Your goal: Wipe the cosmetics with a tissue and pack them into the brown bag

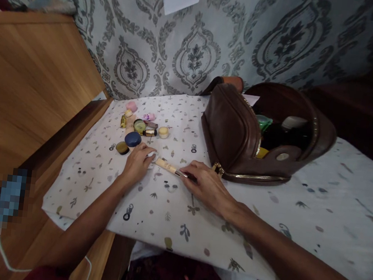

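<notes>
My right hand (206,185) is closed on the dark end of a slim beige cosmetic tube (166,166), which lies almost level just over the cloth. At the tube's other end, my left hand (137,163) pinches a small white piece (152,154), perhaps a tissue. Beyond my left hand sit a dark blue round case (133,139), an olive-lidded jar (122,148), a small cream-coloured jar (163,132) and a black and gold tube (149,132). A pink item (131,106) lies farther back.
An open brown bag (231,131) with several items inside stands right of the hands on the patterned cloth (97,211). An orange and dark object (231,81) is behind it. A wooden panel (37,60) rises at left, and patterned wallpaper (196,55) is behind.
</notes>
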A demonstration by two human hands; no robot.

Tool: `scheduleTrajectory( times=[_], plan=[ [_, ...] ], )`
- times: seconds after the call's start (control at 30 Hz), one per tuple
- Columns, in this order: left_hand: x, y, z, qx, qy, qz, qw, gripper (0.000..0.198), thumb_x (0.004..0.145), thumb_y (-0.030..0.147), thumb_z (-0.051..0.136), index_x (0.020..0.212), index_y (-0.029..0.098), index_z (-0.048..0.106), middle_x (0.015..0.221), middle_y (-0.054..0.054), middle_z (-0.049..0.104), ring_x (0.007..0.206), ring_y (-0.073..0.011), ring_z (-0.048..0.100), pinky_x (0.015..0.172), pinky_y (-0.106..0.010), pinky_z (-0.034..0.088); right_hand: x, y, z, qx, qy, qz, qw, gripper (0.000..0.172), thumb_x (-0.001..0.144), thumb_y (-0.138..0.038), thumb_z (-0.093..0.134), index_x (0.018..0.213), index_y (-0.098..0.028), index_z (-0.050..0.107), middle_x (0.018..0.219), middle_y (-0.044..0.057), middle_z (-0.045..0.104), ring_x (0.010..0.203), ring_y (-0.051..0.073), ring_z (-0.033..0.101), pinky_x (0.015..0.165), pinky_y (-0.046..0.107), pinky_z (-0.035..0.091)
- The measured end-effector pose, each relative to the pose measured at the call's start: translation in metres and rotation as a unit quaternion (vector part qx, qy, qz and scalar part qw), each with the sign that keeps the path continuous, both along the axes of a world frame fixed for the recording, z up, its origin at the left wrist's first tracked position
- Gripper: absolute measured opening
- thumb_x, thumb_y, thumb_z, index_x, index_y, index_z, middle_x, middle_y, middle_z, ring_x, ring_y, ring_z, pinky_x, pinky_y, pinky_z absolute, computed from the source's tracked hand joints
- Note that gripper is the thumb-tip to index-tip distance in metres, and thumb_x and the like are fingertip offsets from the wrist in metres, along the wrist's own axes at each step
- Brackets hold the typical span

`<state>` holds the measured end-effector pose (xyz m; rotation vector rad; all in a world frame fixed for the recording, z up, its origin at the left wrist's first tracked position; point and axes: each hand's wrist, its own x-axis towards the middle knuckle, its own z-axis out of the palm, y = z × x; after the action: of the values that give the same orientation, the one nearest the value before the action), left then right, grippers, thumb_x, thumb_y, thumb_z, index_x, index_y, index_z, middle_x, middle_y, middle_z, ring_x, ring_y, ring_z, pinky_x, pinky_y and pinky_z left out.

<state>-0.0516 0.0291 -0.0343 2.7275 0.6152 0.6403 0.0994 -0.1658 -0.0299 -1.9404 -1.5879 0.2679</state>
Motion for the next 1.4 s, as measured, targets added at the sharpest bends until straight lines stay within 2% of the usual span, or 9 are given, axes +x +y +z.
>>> scheduleTrajectory(
  times=[0.17,0.37,0.53,0.7,0.83,0.97,1.1,1.4],
  plan=[
    [-0.001,-0.004,0.002,0.022,-0.002,-0.001,1.0,0.014,0.092,0.018,0.052,0.102,0.02,0.062,0.096,-0.005,0.058,0.096,-0.0212,0.056,0.085,-0.033,0.045,-0.001,0.0,-0.006,0.022,-0.015,0.003,1.0,0.016,0.085,-0.02,0.064,0.101,-0.018,0.065,0.089,0.005,0.062,0.083,0.02,0.058,0.074,0.03,0.044],
    [0.0,-0.013,0.003,0.079,0.02,-0.02,0.997,0.018,0.096,0.021,0.047,0.097,0.019,0.065,0.092,-0.006,0.055,0.094,-0.0215,0.054,0.083,-0.034,0.047,-0.002,-0.001,-0.01,0.055,-0.01,-0.012,0.998,0.004,0.087,-0.016,0.057,0.089,-0.019,0.059,0.085,0.005,0.061,0.079,0.018,0.056,0.07,0.028,0.043],
    [0.001,-0.018,0.003,0.088,0.002,-0.066,0.994,0.02,0.096,0.029,0.051,0.103,0.017,0.066,0.095,-0.007,0.055,0.094,-0.0215,0.054,0.087,-0.037,0.048,-0.001,0.001,-0.009,0.051,-0.011,-0.015,0.999,0.005,0.086,-0.014,0.057,0.085,-0.018,0.06,0.082,0.004,0.059,0.074,0.017,0.055,0.067,0.027,0.042],
    [-0.001,-0.021,0.004,0.074,-0.018,-0.112,0.991,0.023,0.095,0.018,0.047,0.111,0.018,0.064,0.1,-0.008,0.055,0.094,-0.0207,0.054,0.084,-0.036,0.05,0.0,0.001,-0.01,0.059,-0.005,-0.019,0.998,0.008,0.087,-0.012,0.057,0.088,-0.017,0.063,0.085,0.005,0.06,0.076,0.017,0.057,0.069,0.027,0.043],
    [0.0,-0.037,0.006,0.079,-0.044,-0.165,0.982,0.027,0.095,0.014,0.045,0.117,0.018,0.061,0.104,-0.009,0.056,0.098,-0.0211,0.053,0.086,-0.036,0.05,0.001,0.001,-0.012,0.06,-0.007,-0.017,0.998,0.007,0.087,-0.013,0.058,0.087,-0.017,0.064,0.083,0.005,0.06,0.077,0.018,0.059,0.071,0.028,0.044],
    [0.001,-0.055,0.007,0.101,-0.032,-0.209,0.972,0.032,0.094,0.011,0.042,0.121,0.017,0.058,0.108,-0.011,0.055,0.102,-0.0219,0.052,0.088,-0.036,0.051,0.0,0.001,-0.01,0.056,-0.014,-0.016,0.998,0.01,0.089,-0.016,0.057,0.084,-0.017,0.065,0.081,0.004,0.06,0.075,0.017,0.058,0.068,0.027,0.044],
    [-0.001,-0.052,0.006,0.102,-0.018,-0.19,0.976,0.033,0.094,0.01,0.042,0.121,0.018,0.058,0.108,-0.011,0.056,0.102,-0.0224,0.052,0.089,-0.038,0.051,0.0,0.0,-0.007,0.045,-0.017,-0.028,0.998,0.012,0.089,-0.019,0.056,0.085,-0.016,0.067,0.081,0.005,0.06,0.072,0.016,0.057,0.066,0.028,0.042],
    [-0.023,-0.006,-0.001,0.069,-0.028,-0.086,0.993,0.027,0.094,0.013,0.044,0.113,0.016,0.063,0.104,-0.011,0.057,0.102,-0.0224,0.055,0.091,-0.04,0.05,0.001,-0.001,-0.004,0.033,-0.01,-0.026,0.999,0.013,0.089,-0.018,0.055,0.089,-0.017,0.069,0.083,0.005,0.061,0.073,0.016,0.058,0.066,0.027,0.042]
  ],
)
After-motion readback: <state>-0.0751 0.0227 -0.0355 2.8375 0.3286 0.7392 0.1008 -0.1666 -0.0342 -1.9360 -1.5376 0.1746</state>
